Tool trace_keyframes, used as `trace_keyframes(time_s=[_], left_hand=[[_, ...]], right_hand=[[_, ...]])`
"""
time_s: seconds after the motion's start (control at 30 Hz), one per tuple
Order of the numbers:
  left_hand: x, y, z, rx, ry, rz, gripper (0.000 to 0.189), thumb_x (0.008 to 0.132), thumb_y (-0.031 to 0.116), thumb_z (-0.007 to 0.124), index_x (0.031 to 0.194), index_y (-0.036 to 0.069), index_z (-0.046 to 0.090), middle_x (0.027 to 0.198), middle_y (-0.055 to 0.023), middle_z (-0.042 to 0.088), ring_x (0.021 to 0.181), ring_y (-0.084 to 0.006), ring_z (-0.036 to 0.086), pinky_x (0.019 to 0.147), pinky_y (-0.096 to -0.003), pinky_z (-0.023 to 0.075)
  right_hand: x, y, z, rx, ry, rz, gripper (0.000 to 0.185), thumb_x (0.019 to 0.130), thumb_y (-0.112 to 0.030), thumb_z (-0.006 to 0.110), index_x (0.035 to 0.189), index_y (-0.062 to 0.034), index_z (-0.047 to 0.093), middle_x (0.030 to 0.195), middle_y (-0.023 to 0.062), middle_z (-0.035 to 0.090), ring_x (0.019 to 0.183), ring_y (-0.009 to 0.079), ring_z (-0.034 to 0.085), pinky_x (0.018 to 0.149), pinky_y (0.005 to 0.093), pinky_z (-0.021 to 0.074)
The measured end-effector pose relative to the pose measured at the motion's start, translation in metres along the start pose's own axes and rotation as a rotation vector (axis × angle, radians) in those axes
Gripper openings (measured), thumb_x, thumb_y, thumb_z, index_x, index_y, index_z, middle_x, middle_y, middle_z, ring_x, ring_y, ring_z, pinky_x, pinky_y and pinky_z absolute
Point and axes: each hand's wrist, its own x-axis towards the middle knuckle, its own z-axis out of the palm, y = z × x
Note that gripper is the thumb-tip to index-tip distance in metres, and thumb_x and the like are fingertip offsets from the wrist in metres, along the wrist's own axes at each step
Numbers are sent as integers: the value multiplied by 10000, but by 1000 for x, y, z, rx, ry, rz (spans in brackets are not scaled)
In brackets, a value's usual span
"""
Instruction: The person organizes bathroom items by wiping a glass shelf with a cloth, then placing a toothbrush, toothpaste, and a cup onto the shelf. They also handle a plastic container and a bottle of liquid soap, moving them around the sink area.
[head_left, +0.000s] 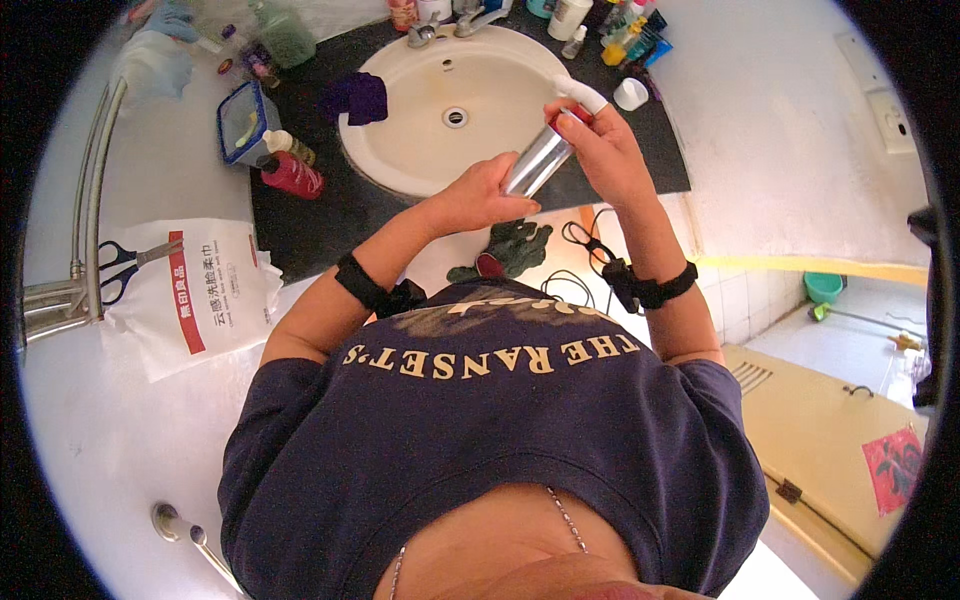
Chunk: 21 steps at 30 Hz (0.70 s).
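Note:
A shiny silver cylinder (538, 161) with a red end tilts over the front rim of the white washbasin (405, 169). Its lower end rests in my left hand (480, 191), the fingers curled around it. My right hand (611, 154) grips the red upper end (570, 118) with thumb and fingers. A white piece (581, 93) sticks out at the top of that hand; whether it is a wrapped fingertip or a held cap, I cannot tell. Right of the basin sits a small white cap-like container (631, 94). A dark purple cloth (366, 99) hangs over the basin's left rim.
Bottles and tubes (626, 37) crowd the back right of the black counter (300, 240), near the taps (450, 26). At left are a blue-rimmed plastic box (244, 124) and a pink bottle (292, 176). Scissors (135, 266) hang by a white packet (217, 292). Black cables (581, 289) lie below.

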Motion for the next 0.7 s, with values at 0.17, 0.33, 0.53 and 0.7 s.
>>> trace_keyframes(time_s=[0.17, 0.33, 0.53, 0.7], left_hand=[[1, 8, 26, 10, 64, -97, 482, 682, 210, 753, 1050, -8, 530, 846, -154, 636, 739, -227, 631, 692, -339, 502], [2, 6, 36, -169, 41, -27, 536, 672, 132, 780, 1130, 8, 531, 854, -44, 602, 743, -136, 582, 703, -294, 496], [4, 14, 35, -286, -63, -87, 477, 641, 115, 745, 1060, 1, 549, 811, -49, 595, 727, -120, 593, 674, -282, 496], [7, 18, 31, -393, -145, -74, 464, 646, 105, 746, 1047, 12, 531, 802, -48, 603, 733, -121, 606, 676, -281, 503]], right_hand=[[-7, 1, 29, -289, 311, -80, 560, 790, -152, 744, 1275, 12, 516, 868, 35, 644, 782, 97, 598, 718, 242, 480], [-15, -14, 34, -228, 342, -18, 524, 825, -72, 719, 1288, 26, 494, 782, 41, 625, 760, 110, 609, 729, 247, 497], [-21, -21, 28, -299, 314, -52, 453, 846, -76, 701, 1251, 19, 521, 788, 42, 627, 752, 116, 620, 745, 275, 527], [-20, -34, 29, -240, 259, -73, 407, 852, -61, 683, 1221, 21, 533, 793, 32, 622, 740, 107, 605, 756, 279, 525]])
